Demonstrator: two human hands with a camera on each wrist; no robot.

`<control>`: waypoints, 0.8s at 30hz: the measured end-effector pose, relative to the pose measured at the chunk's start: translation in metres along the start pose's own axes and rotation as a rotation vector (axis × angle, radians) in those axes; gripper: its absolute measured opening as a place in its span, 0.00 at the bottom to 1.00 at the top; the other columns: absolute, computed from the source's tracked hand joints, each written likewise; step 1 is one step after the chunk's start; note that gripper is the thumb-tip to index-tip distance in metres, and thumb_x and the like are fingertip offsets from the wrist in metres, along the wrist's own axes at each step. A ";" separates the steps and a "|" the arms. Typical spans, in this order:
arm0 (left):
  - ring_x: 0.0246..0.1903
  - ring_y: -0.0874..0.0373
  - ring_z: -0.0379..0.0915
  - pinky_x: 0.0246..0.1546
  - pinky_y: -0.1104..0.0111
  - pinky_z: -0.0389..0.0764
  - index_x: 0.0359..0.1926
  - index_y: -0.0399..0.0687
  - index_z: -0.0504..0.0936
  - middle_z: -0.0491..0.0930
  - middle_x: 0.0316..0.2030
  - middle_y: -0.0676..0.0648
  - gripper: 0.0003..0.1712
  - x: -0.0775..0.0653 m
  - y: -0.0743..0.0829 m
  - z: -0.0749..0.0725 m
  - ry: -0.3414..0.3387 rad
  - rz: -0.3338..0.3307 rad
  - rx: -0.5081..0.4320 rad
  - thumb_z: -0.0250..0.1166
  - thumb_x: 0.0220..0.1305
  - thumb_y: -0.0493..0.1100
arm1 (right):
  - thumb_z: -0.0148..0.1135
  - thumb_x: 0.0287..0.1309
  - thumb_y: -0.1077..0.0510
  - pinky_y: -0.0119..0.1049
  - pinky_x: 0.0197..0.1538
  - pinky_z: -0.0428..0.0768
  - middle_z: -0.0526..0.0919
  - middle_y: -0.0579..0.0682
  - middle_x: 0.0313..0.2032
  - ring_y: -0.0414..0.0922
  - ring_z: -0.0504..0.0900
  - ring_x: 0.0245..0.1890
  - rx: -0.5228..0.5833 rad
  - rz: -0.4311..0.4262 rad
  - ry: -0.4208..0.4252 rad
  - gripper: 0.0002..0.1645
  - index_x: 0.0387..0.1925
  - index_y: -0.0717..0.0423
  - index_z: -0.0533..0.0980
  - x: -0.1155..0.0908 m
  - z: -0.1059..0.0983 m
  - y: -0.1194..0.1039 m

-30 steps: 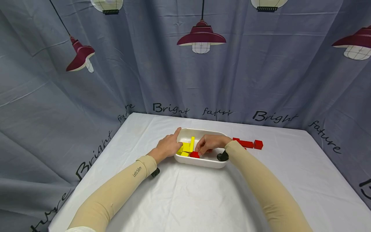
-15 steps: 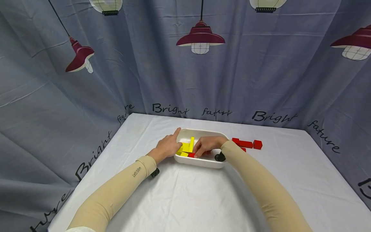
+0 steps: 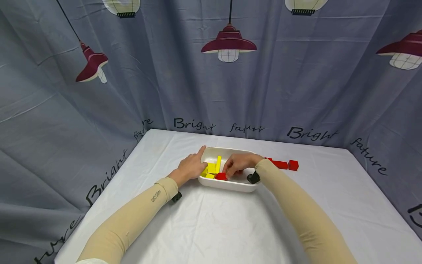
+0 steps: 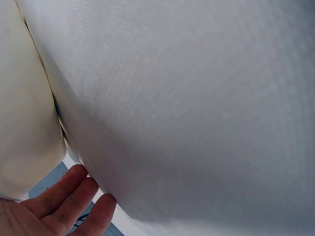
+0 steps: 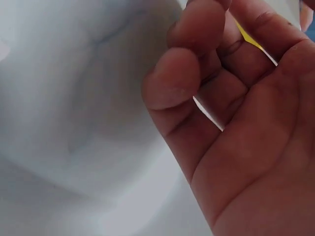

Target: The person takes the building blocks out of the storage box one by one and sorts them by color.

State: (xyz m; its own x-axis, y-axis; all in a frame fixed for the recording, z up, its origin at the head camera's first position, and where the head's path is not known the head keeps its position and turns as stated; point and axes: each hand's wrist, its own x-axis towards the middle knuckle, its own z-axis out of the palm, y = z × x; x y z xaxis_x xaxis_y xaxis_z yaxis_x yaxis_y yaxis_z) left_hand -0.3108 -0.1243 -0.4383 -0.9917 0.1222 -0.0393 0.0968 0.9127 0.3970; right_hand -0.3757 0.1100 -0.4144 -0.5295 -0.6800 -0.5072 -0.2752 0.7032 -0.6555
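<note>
A white oblong container [image 3: 227,187] sits on the table, with several yellow blocks [image 3: 212,168] at its left end. My left hand [image 3: 191,167] grips the container's left rim, thumb over the inside and index finger along the edge. Its other fingers lie low outside the wall in the left wrist view. Inside the container, my right hand [image 3: 240,164] pinches a red block [image 3: 221,176] beside the yellow ones. Its curled fingers [image 5: 172,81] show in the right wrist view, where that block is hidden behind them.
Right of the container, several red blocks [image 3: 293,165] lie on the white cloth, partly behind the right forearm. A dark wrist camera [image 3: 253,178] overlaps the container's right end. A grey printed curtain [image 3: 211,91] hangs behind the table.
My right hand shifts slightly left, then back right, staying at the red block, whose visible side changes a little. The left hand stays at the rim.
</note>
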 end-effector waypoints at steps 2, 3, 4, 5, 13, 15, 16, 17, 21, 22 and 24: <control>0.62 0.46 0.74 0.57 0.48 0.77 0.81 0.61 0.46 0.75 0.65 0.40 0.43 0.000 0.000 0.000 0.002 0.002 0.001 0.53 0.69 0.54 | 0.70 0.57 0.56 0.31 0.29 0.65 0.74 0.42 0.22 0.41 0.67 0.23 -0.004 0.003 0.009 0.10 0.41 0.52 0.84 -0.003 -0.001 0.000; 0.62 0.46 0.74 0.57 0.48 0.77 0.81 0.61 0.46 0.75 0.65 0.40 0.43 0.000 0.000 0.000 0.002 0.003 -0.001 0.53 0.69 0.54 | 0.70 0.57 0.56 0.31 0.29 0.65 0.73 0.43 0.22 0.41 0.67 0.22 -0.005 0.003 0.014 0.10 0.42 0.52 0.84 -0.004 -0.002 0.001; 0.62 0.46 0.74 0.57 0.48 0.77 0.81 0.61 0.46 0.75 0.65 0.40 0.43 0.000 0.000 0.000 0.002 0.002 0.001 0.53 0.69 0.54 | 0.69 0.58 0.56 0.31 0.29 0.65 0.73 0.43 0.22 0.41 0.67 0.23 -0.004 0.005 0.019 0.10 0.42 0.52 0.84 -0.005 -0.002 0.000; 0.62 0.46 0.74 0.57 0.48 0.77 0.81 0.61 0.46 0.75 0.65 0.40 0.43 0.000 0.000 0.000 0.002 0.001 0.000 0.53 0.69 0.54 | 0.68 0.59 0.56 0.31 0.29 0.65 0.73 0.44 0.22 0.42 0.67 0.23 0.000 0.005 0.022 0.11 0.43 0.52 0.84 -0.006 -0.003 0.000; 0.62 0.46 0.74 0.57 0.49 0.76 0.81 0.61 0.45 0.74 0.65 0.40 0.43 -0.001 0.001 -0.001 -0.003 -0.008 -0.002 0.53 0.69 0.54 | 0.72 0.53 0.56 0.34 0.31 0.66 0.75 0.45 0.23 0.43 0.67 0.24 0.084 0.010 0.015 0.19 0.49 0.50 0.84 -0.006 -0.006 -0.001; 0.62 0.46 0.74 0.57 0.49 0.76 0.81 0.61 0.45 0.74 0.66 0.40 0.43 -0.001 0.002 -0.002 -0.003 -0.010 -0.002 0.52 0.69 0.54 | 0.75 0.51 0.57 0.33 0.30 0.66 0.76 0.44 0.22 0.43 0.67 0.23 0.099 0.009 0.004 0.21 0.49 0.49 0.84 -0.005 -0.005 0.001; 0.62 0.46 0.74 0.57 0.49 0.76 0.81 0.61 0.45 0.74 0.66 0.40 0.43 -0.001 0.002 -0.002 -0.002 -0.012 -0.003 0.52 0.69 0.54 | 0.76 0.50 0.58 0.33 0.31 0.66 0.77 0.44 0.22 0.43 0.67 0.23 0.105 0.008 -0.002 0.22 0.49 0.50 0.84 -0.005 -0.004 0.002; 0.62 0.46 0.74 0.57 0.49 0.76 0.81 0.61 0.45 0.74 0.66 0.40 0.43 -0.001 0.002 -0.002 -0.002 -0.013 -0.004 0.52 0.69 0.54 | 0.76 0.49 0.58 0.33 0.31 0.66 0.77 0.44 0.22 0.43 0.67 0.23 0.112 0.006 -0.008 0.23 0.50 0.50 0.84 -0.004 -0.004 0.003; 0.61 0.46 0.74 0.57 0.49 0.77 0.81 0.61 0.46 0.74 0.66 0.40 0.43 -0.002 0.003 -0.002 -0.002 -0.012 -0.008 0.52 0.69 0.54 | 0.75 0.50 0.60 0.33 0.31 0.65 0.74 0.44 0.21 0.43 0.66 0.23 0.123 0.000 -0.018 0.24 0.51 0.51 0.83 -0.003 -0.002 0.005; 0.61 0.46 0.74 0.57 0.49 0.76 0.81 0.61 0.46 0.74 0.66 0.40 0.43 -0.002 0.003 -0.002 -0.003 -0.012 -0.009 0.52 0.69 0.54 | 0.75 0.50 0.61 0.33 0.31 0.64 0.74 0.44 0.20 0.43 0.66 0.23 0.124 -0.002 -0.019 0.24 0.51 0.51 0.83 -0.002 -0.001 0.005; 0.61 0.46 0.74 0.57 0.49 0.76 0.81 0.61 0.45 0.74 0.66 0.40 0.43 -0.002 0.003 -0.001 -0.006 -0.014 -0.006 0.53 0.69 0.53 | 0.75 0.50 0.61 0.33 0.31 0.64 0.73 0.44 0.19 0.43 0.65 0.22 0.123 -0.006 -0.023 0.23 0.51 0.52 0.83 -0.001 0.000 0.005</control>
State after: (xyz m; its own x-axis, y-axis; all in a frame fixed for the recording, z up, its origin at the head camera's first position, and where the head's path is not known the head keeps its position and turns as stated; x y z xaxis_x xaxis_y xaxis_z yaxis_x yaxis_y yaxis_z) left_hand -0.3087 -0.1224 -0.4359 -0.9925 0.1118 -0.0500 0.0826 0.9122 0.4014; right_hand -0.3767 0.1147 -0.4169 -0.5089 -0.6898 -0.5149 -0.1774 0.6694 -0.7214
